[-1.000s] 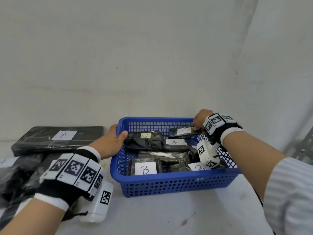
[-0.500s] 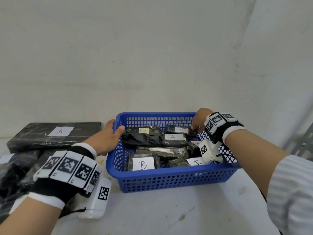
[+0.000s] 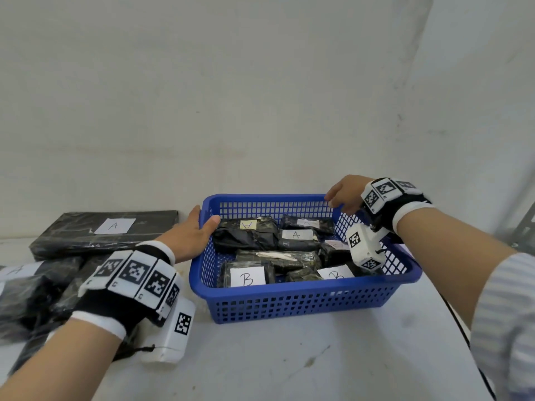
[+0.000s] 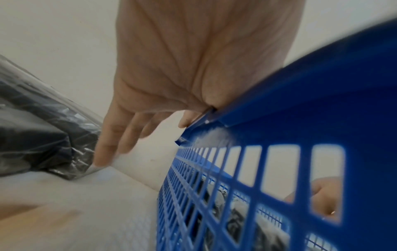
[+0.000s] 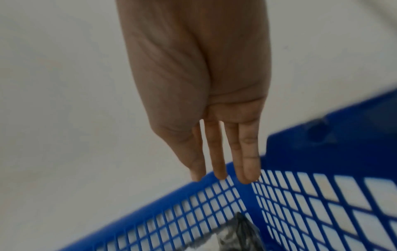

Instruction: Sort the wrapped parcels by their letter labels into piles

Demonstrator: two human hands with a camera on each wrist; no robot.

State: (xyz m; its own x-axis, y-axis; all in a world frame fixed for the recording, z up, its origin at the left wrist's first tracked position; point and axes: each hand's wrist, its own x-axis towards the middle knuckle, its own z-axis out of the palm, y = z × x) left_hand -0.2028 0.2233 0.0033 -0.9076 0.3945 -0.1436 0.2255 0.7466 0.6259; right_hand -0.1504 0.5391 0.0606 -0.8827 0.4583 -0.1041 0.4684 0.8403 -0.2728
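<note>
Head view: the right hand (image 3: 346,193) has come off the far A parcel (image 3: 307,224), which remains in the blue basket (image 3: 289,302) on the counter (image 3: 289,357); nothing sorted.

Left wrist view: left hand (image 4: 193,68) clasps the basket's left rim.

Right wrist view: fingers (image 5: 249,163) straight, empty, at the far corner.

We see the basket (image 3: 304,299) on the table (image 3: 289,357), against the wall (image 3: 260,96), with lettered parcels (image 3: 247,277) inside it. To its left lies a pile of parcels (image 3: 104,230), the A-labelled one rearmost.
</note>
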